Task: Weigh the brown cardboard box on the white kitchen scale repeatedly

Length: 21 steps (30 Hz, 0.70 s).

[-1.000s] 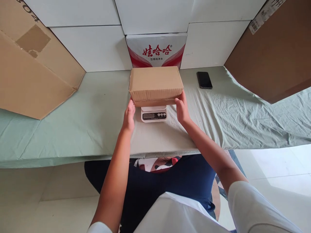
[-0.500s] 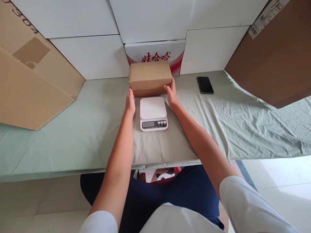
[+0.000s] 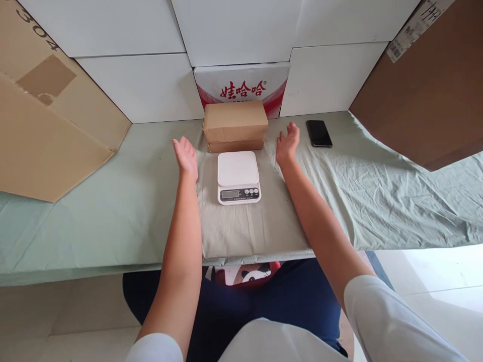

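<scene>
Cardboard box (image 3: 235, 124) sits closed on the green cloth (image 3: 113, 201), directly between the two hands and a little beyond them, its near edge just behind the kitchen scale (image 3: 238, 177). Neither hand touches it: the left hand (image 3: 185, 157) hangs open to the box's left, fingers spread and palm turned inward, and the right hand (image 3: 287, 143) mirrors it on the other side, equally open and empty, with the dark phone (image 3: 319, 132) lying just past its fingertips.

With the box resting flat and square, a clean release looks best served by drawing both palms straight outward, so no finger drags a corner and skews it toward the scale's platform. The scale itself lies nearer the wrists than the box does; its display shows nothing I can read.

Behind the box, beyond both hands, a white carton (image 3: 241, 83) carries red Chinese characters, 娃哈哈, over a red swoosh. Far left of the left hand, a leaning cardboard sheet (image 3: 49, 125) shows "304", and far right a brown carton (image 3: 426, 85) bears a barcode label too small to read
</scene>
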Tool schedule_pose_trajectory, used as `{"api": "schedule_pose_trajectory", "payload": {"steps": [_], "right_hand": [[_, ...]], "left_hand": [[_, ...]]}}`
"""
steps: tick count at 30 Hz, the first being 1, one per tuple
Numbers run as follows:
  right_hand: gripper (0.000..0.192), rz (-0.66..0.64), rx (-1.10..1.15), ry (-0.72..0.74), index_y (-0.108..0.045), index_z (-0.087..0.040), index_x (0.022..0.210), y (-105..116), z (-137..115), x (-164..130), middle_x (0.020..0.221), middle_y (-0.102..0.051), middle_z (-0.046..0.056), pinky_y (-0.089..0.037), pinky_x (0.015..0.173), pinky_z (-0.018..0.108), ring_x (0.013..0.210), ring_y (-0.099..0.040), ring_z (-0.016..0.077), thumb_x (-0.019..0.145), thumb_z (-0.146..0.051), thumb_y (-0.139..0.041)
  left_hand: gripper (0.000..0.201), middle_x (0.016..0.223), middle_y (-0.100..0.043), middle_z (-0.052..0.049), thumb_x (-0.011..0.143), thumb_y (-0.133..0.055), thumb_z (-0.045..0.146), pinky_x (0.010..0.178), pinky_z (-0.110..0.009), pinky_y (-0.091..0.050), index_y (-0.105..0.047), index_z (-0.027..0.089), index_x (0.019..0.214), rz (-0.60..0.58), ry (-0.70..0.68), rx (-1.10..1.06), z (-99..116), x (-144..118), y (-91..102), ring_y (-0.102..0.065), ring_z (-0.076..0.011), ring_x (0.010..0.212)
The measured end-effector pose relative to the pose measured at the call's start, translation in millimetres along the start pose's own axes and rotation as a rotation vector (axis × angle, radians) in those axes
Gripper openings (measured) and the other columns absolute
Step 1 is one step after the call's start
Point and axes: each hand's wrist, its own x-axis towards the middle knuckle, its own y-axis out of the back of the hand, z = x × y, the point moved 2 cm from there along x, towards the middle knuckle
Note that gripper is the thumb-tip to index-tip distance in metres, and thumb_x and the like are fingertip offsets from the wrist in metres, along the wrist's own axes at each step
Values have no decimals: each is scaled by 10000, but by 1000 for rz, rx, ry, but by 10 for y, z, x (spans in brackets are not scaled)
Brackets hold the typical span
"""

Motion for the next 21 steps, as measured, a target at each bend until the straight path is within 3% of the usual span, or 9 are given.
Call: {"api": "schedule_pose_trajectory", "payload": {"steps": [5,8,10,13,17,21], "right_hand": [[930,101,57,-18,-369,-366,1547,537,-344,286,1775,-165,-65,-57,1364,603,1686,-115,275,770,-866,-266],[879,156,75,-16,-344,-399,1555,608,-442,252,1768,-183,-73,-114,1367,569,1678,-169,252,783,-815,-287],[793,117,22,-16,-414,-396,1504,517,-439,165,1740,-270,-41,-204,1343,581,1649,-272,270,807,-759,-307],[665,-5,-70,-33,-533,-357,1372,256,-336,1,1632,-461,15,-315,1294,594,1574,-423,296,827,-702,-369],[630,-181,-143,-175,-545,-317,1277,-109,-86,-214,1594,-512,6,-295,1330,525,1552,-444,270,743,-650,-524],[534,-407,-221,-104,-579,-300,1182,-344,49,-412,1466,-631,-2,-297,1340,526,1497,-484,269,750,-614,-572]], "left_hand": [[1103,1786,-31,-93,849,415,551,1309,-472,-137,-195,119,1660,-15,-73,73,134,49,242,38,-246,1635],[1090,1789,-61,-76,861,313,675,1321,-426,-170,-228,172,1663,16,-43,57,135,17,174,-10,-232,1641],[1090,1786,-104,-82,848,128,828,1342,-386,-197,-236,207,1667,37,-22,27,123,-36,72,-88,-226,1647],[1044,1780,-139,-109,880,-87,860,1340,-362,-209,-208,194,1675,3,0,28,90,-117,-98,-150,-211,1645],[979,1779,-167,-96,920,-145,828,1331,-344,-214,-201,214,1680,-74,44,68,20,-150,-248,-165,-206,1642],[914,1773,-181,-105,963,-140,775,1333,-378,-209,-237,208,1672,-110,79,72,-45,-119,-323,-201,-212,1638]]}}
